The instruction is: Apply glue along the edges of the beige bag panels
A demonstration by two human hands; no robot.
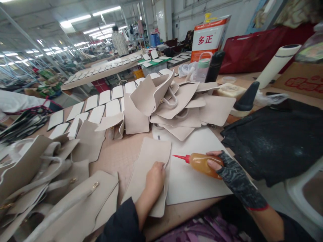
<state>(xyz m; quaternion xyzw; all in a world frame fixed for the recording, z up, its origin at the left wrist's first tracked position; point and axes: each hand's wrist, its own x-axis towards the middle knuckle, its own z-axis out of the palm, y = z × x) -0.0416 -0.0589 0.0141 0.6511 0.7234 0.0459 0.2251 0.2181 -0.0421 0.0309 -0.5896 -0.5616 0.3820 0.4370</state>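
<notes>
My left hand [155,179] is closed on the right edge of a beige leather bag panel [148,153], which lies folded on the table in front of me. In my right hand [216,161], which wears a dark fingerless glove, is a squeeze bottle [202,164] of amber glue. Its red nozzle [180,157] points left toward the panel, apart from it. Under the bottle lies a white board [191,186]. Just beyond the board is a heap of beige bag pieces [176,111] with wrapped handles.
More beige bag parts [63,198] with handles pile up at left. Rows of white dark-edged panels [98,104] lie behind. Black sheets [275,137], a white thermos [279,65] and an orange-and-white can [208,38] are at right. A person [119,42] stands far back.
</notes>
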